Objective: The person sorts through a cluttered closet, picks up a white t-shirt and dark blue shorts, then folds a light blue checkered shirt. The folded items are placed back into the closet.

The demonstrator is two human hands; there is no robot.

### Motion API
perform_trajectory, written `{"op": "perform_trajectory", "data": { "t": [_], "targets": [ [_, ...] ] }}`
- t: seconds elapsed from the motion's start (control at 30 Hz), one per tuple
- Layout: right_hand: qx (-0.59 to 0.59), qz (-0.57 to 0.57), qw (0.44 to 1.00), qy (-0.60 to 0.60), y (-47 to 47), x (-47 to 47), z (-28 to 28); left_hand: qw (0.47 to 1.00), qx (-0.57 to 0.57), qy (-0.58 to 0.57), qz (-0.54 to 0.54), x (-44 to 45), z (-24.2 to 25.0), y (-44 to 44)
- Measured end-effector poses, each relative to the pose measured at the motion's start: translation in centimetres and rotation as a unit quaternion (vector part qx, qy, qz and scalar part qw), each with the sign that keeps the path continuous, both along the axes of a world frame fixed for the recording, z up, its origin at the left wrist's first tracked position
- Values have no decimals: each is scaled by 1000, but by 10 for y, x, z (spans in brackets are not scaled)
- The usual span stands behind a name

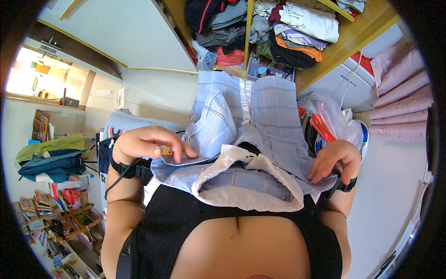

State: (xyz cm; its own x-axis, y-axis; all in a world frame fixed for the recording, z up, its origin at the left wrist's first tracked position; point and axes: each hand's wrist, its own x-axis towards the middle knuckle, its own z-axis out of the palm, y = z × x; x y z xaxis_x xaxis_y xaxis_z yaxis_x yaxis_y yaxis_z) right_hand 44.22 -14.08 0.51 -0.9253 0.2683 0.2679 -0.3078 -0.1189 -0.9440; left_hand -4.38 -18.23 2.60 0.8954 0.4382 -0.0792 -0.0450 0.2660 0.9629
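Note:
A light blue checked button-up shirt (278, 129) lies spread in front of me, its white-lined collar (212, 202) towards my body and its hem away from me. The buttoned collar forms an open loop. One sleeve is folded over the front on the left. My left hand (153, 142) is over the left shoulder of the shirt, thumb and fingers apart, fingertips at the cloth. At the opposite shoulder, my right hand (334, 161) rests its fingertips on the fabric, with the thumb apart. Neither hand visibly grips the shirt.
Beyond the shirt stands an open wooden wardrobe (249, 31) with folded clothes (296, 35). A clear plastic bag (334, 115) and a white appliance (345, 83) are on the right, near a pink curtain (400, 101). Bookshelves (66, 226) and a chair with jackets (52, 164) stand left.

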Motion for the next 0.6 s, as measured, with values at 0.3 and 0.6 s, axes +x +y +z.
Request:
{"op": "perform_trajectory", "data": {
  "t": [0.3,0.6],
  "targets": [
    [171,-7,966,-193,7,-88,13,937,156,302,-76,61,30,23],
    [290,128,935,-159,4,-115,29,826,350,435,-80,82,20,17]
  ]
}}
